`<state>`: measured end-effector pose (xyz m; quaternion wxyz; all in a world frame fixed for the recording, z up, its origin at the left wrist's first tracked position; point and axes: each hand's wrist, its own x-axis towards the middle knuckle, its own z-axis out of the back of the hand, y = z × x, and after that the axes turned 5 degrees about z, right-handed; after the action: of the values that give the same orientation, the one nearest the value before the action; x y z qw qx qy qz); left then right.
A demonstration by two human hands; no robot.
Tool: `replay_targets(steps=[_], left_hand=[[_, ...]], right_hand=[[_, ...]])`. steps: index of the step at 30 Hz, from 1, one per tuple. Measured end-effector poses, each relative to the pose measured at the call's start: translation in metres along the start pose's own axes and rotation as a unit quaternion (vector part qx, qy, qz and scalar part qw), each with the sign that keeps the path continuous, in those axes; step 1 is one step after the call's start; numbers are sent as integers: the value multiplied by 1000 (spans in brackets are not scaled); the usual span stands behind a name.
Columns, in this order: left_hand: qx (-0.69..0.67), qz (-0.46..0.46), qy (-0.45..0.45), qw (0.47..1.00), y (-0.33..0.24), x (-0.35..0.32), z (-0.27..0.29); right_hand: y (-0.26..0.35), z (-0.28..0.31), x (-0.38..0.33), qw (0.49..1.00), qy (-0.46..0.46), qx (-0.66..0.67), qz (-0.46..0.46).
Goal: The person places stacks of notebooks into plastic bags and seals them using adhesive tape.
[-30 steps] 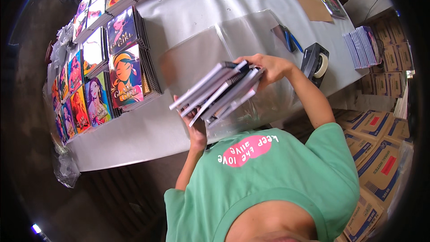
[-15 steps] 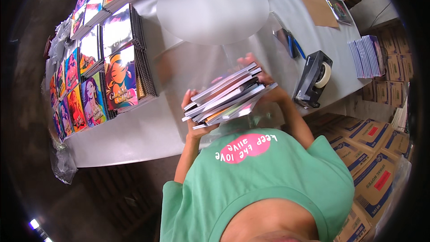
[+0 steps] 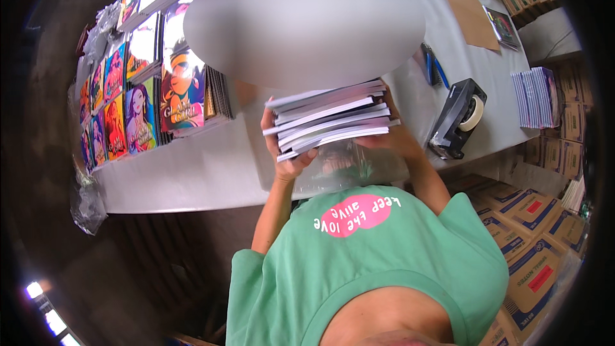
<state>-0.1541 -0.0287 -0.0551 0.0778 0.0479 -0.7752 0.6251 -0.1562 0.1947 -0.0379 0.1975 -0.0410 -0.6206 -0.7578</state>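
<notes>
A stack of notebooks (image 3: 333, 118) is held up between my two hands, close in front of my chest. White page edges face me, and the layers lie slightly uneven. My left hand (image 3: 291, 163) grips the left end, fingers along the side and thumb at the lower edge. At the right end my right hand (image 3: 391, 140) is closed round the stack, partly hidden by it. Below the stack, a clear plastic sheet or bag (image 3: 339, 170) lies at the table's near edge. A pale blurred oval covers the area just beyond the stack.
Several piles of spiral notebooks with colourful covers (image 3: 182, 93) stand on the left of the white table (image 3: 173, 182). To the right are a black tape dispenser (image 3: 458, 118), blue-handled pliers (image 3: 435, 67), brown cardboard (image 3: 471, 19) and a notebook pile (image 3: 535, 97). Cartons (image 3: 532, 269) sit lower right.
The stack has gone from slanted and fanned out to nearly level, with its edges closer together. Both hands still hold its ends. The whole view has shifted a little.
</notes>
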Motion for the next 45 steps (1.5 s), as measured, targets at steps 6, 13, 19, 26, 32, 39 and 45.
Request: replay_targets(steps=[6, 13, 19, 26, 32, 39, 45], left_hand=[[-51, 63, 52, 995, 1, 1, 5], [150, -96, 87, 980, 23, -8, 9], [94, -23, 121, 988, 6, -10, 11], [20, -67, 21, 997, 38, -14, -7], [-8, 24, 18, 1000, 27, -16, -14], [99, -13, -33, 995, 30, -13, -15], [-23, 129, -35, 991, 71, -38, -10]], right_hand=[[-25, -7, -26, 969, -34, 194, -148], [-64, -14, -48, 998, -30, 27, -58], [-39, 23, -22, 998, 31, 56, 14], [-53, 24, -21, 987, 44, -70, 138], [-62, 13, -26, 991, -11, -72, 116], [-52, 11, -28, 996, 39, -82, 1], [-66, 11, -35, 990, 66, -79, -100]])
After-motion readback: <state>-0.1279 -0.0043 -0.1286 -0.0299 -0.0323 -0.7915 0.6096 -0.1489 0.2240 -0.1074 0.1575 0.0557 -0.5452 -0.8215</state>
